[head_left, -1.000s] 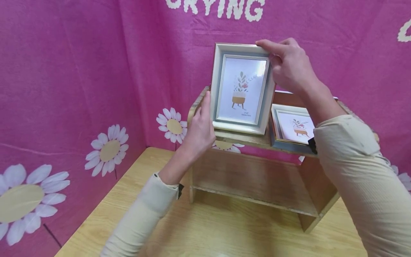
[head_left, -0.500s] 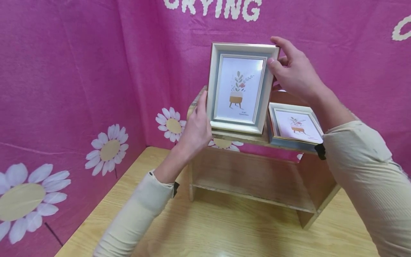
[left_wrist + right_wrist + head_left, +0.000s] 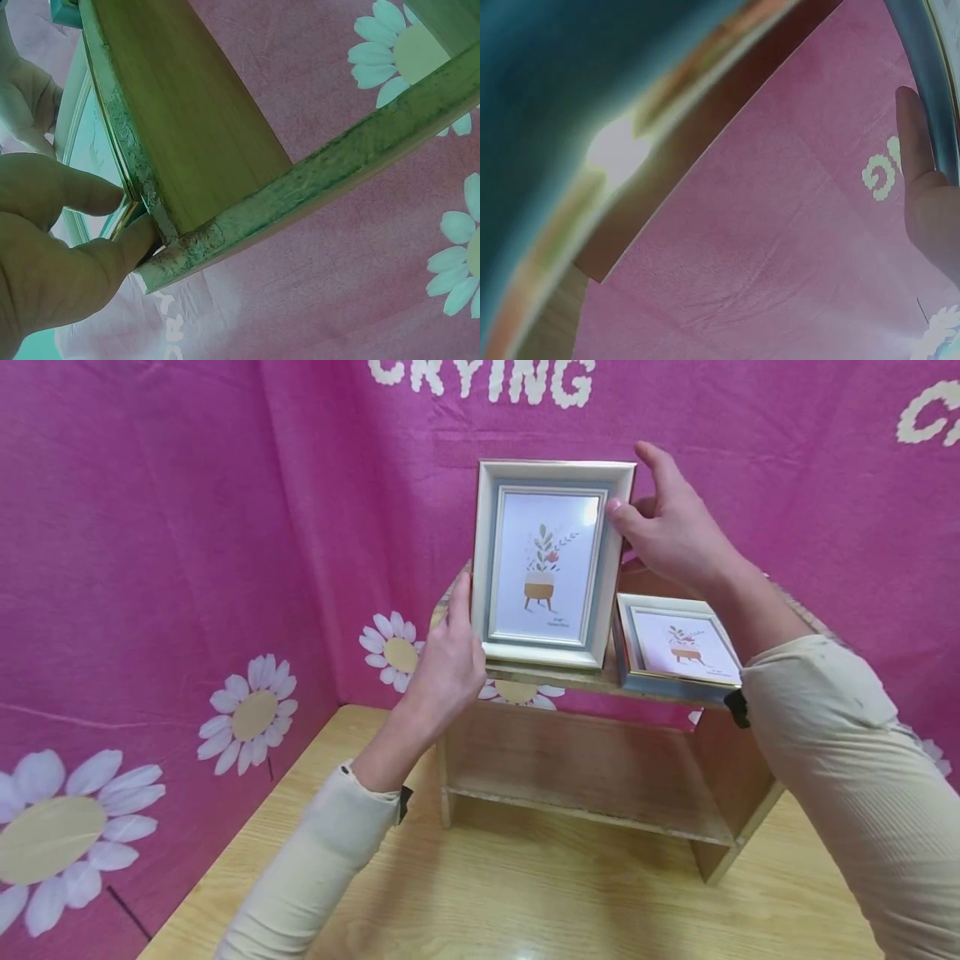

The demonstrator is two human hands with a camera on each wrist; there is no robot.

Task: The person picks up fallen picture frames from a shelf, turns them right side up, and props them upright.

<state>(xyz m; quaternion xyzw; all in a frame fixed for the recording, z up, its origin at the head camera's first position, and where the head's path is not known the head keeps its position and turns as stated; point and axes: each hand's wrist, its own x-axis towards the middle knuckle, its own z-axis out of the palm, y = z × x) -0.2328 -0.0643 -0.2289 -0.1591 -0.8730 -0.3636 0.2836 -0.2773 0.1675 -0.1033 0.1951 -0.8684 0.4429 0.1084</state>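
An upright picture frame (image 3: 543, 568) with a pale border and a potted-plant print stands at the left end of the wooden shelf unit's top board. My left hand (image 3: 448, 664) pinches its lower left edge, and the left wrist view shows the thumb and finger (image 3: 97, 191) at the frame's corner. At the upper right side, my right hand (image 3: 678, 527) holds the frame, thumb on the front border, other fingers partly hidden behind. The index finger points up, off the frame. A second, matching picture frame (image 3: 678, 643) lies face up on the board to the right.
The wooden shelf unit (image 3: 585, 777) has a lower board and stands on a wood-grain table (image 3: 480, 893). Close behind and to the left hangs a pink cloth (image 3: 375, 527) printed with daisies and white letters.
My right hand has shifted from the upright frame's top right corner to its right side, with the index finger lifted off. The left hand keeps its hold. The head view has turned slightly right.
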